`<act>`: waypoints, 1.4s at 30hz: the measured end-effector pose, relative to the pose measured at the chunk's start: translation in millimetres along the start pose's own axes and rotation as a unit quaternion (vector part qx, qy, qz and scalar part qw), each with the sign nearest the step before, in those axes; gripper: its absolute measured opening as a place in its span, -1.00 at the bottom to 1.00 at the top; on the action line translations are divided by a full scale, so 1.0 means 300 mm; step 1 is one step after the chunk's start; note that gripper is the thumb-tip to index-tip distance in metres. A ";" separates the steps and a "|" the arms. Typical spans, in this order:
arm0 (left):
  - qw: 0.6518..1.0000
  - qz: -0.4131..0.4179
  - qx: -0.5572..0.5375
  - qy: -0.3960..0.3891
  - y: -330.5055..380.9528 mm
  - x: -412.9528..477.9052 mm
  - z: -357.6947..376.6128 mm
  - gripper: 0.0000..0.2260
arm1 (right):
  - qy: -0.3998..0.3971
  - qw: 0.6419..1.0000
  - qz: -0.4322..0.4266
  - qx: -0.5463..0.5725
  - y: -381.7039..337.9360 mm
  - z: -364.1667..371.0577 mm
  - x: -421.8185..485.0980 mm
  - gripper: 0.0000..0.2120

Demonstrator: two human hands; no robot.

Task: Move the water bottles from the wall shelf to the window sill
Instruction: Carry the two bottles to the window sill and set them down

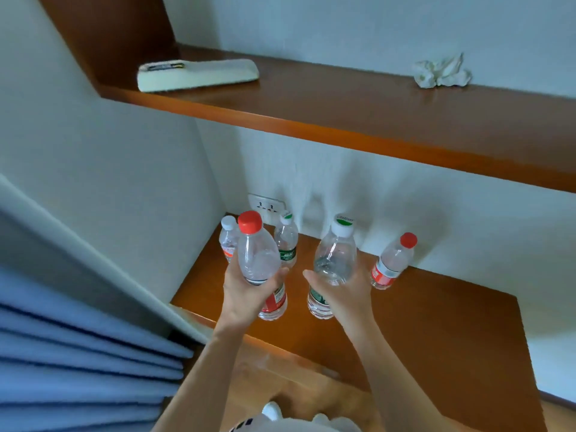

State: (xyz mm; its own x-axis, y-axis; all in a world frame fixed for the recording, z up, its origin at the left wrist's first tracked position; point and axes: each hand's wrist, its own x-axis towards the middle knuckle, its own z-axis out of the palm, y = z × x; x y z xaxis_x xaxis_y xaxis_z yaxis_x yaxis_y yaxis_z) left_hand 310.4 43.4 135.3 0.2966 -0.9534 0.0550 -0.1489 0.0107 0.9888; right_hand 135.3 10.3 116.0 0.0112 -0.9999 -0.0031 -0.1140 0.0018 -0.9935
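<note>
My left hand (pixel 246 296) grips a clear water bottle with a red cap (pixel 257 254) around its middle, above the lower wooden shelf (pixel 436 332). My right hand (pixel 346 291) grips a clear bottle with a white and green cap (pixel 335 257) the same way. Three more bottles stand on the shelf near the wall: a white-capped one (pixel 228 238) at the left, a green-labelled one (pixel 286 240) behind it, and a red-capped one (pixel 393 261) at the right. The window sill is not in view.
An upper wooden shelf (pixel 358 110) carries a folded white cloth (pixel 196 74) and a crumpled tissue (pixel 441 73). A wall socket (pixel 266 205) sits behind the bottles. Blue curtain folds (pixel 71 353) hang at the lower left. The white wall closes the left side.
</note>
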 end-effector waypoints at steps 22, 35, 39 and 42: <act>0.807 -0.091 0.011 0.584 -0.035 -0.937 -0.393 -0.46 | -0.557 0.827 -0.075 0.009 -0.013 0.521 -0.504 -0.47; 0.617 -0.134 0.054 0.774 -0.066 -1.574 -0.529 -0.31 | -0.747 0.656 -0.108 0.005 -0.046 0.835 -1.130 -0.46; 0.569 -0.145 0.043 0.808 -0.108 -1.742 -0.661 -0.46 | -0.773 0.624 -0.114 0.005 -0.046 0.974 -1.344 -0.43; 0.544 -0.149 0.046 0.825 -0.128 -1.850 -0.789 -0.48 | -0.787 0.602 -0.137 0.003 -0.060 1.097 -1.500 -0.44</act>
State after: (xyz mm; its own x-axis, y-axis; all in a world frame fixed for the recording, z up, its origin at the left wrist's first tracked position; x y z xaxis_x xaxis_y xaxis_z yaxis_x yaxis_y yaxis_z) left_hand 374.8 643.4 99.8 0.7515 0.6595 0.0180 0.1141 -0.1567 0.9810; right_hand 459.3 464.1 97.6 0.9562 0.2861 0.0616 0.1098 -0.1555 -0.9817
